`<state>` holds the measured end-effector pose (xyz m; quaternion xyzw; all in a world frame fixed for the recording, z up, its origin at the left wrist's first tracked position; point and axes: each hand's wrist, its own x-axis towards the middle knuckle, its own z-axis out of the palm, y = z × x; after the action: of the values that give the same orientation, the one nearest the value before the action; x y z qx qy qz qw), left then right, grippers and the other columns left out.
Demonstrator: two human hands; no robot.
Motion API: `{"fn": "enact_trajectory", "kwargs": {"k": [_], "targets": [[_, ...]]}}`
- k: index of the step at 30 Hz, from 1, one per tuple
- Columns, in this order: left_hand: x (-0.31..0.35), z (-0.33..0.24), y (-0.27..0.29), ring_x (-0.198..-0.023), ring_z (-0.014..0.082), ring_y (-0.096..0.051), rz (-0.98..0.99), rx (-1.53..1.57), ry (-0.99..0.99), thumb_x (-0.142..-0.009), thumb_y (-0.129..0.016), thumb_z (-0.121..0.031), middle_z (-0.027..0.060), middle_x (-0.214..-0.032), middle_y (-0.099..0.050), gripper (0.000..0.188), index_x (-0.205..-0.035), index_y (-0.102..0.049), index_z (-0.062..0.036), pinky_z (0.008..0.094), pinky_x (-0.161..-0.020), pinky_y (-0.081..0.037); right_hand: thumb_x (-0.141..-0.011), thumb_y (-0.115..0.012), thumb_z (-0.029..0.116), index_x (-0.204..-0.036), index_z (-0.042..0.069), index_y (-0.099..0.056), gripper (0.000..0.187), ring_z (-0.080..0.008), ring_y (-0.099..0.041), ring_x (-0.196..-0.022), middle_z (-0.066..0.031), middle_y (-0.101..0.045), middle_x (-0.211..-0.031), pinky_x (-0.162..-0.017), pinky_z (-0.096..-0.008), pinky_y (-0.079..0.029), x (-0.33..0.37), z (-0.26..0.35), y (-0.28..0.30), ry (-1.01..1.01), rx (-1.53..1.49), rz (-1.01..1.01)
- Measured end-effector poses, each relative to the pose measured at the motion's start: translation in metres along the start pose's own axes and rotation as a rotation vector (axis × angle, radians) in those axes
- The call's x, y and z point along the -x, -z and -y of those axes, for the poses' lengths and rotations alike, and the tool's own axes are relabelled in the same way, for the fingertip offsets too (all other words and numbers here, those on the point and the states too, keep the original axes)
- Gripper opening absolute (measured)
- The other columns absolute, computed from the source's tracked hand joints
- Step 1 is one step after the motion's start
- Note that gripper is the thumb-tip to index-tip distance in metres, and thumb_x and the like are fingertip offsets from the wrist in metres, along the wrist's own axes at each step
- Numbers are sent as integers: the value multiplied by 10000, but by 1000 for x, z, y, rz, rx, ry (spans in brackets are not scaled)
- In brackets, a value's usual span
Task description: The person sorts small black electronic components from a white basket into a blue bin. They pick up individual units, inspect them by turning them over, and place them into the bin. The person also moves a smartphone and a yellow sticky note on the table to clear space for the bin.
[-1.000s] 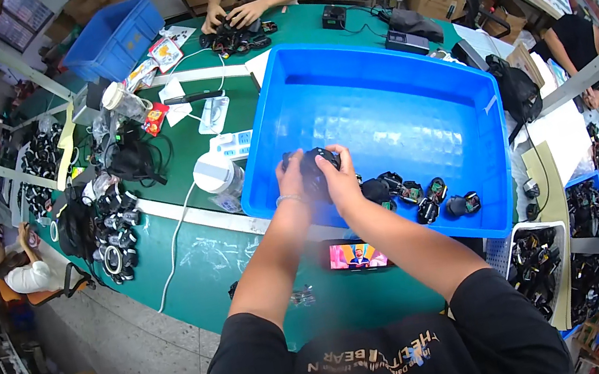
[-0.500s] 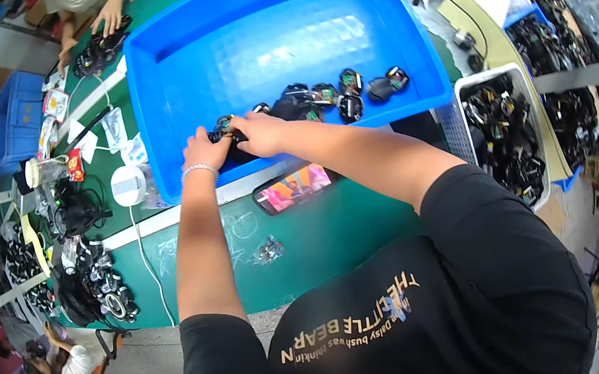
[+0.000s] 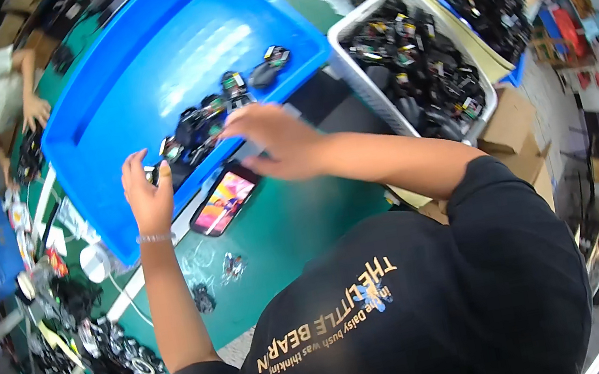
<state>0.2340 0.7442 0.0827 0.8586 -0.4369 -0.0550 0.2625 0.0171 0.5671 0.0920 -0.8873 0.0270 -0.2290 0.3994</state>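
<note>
Green work table (image 3: 280,214) in a busy workshop, bent by the fisheye; my left hand (image 3: 147,196) is at the near rim of the big blue tub (image 3: 151,117), thumb and fingers parted and pointing into it, so no real grip there; one black part shows just past my thumb, and I can't tell if I'm touching it; a bracelet (image 3: 154,237) sits on that wrist; my right hand (image 3: 279,141) is over the same rim, a bit blurry, thumb well away from the loosely bent fingers, nothing visible between them; the black parts (image 3: 196,125) lie along the near side inside the tub, bunched between my hands, with a couple more off toward the right end, some with green bits showing; the far part of the tub floor is bare blue; just outside the rim, below the gap between my hands, there's a phone (image 3: 224,202) with a bright picture on; nearer me, some small shiny bits (image 3: 233,266) and a dark clump (image 3: 203,298) on the green; off right, a white basket (image 3: 491,103) heaped with similar dark parts; far left, a co-worker's hand (image 3: 35,112) near a dark pile (image 3: 30,157).
</note>
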Motion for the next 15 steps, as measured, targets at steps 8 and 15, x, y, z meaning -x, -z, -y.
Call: {"fn": "enact_trajectory", "kwargs": {"k": [8, 15], "targets": [[66, -216, -107, -931, 178, -555, 508, 853, -128, -848, -597, -89, 83, -1017, -585, 297, -1135, -542, -33, 306, -847, -430, -722, -690, 208, -1072, 52, -556, 405, -332, -554, -1022, -160, -568, -1095, -850, -427, -445, 156, -112, 205, -684, 525, -512], [35, -225, -143, -784, 136, -562, 376, 947, 256, -914, -545, -206, 75, -900, -593, 292, -1117, -496, -2, 241, -700, -439, -667, -744, 330, -1185, 100, -502, 616, -268, -522, -1054, -86, -544, -1110, -877, -405, -380, 160, -115, 203, -358, 878, 44]]}}
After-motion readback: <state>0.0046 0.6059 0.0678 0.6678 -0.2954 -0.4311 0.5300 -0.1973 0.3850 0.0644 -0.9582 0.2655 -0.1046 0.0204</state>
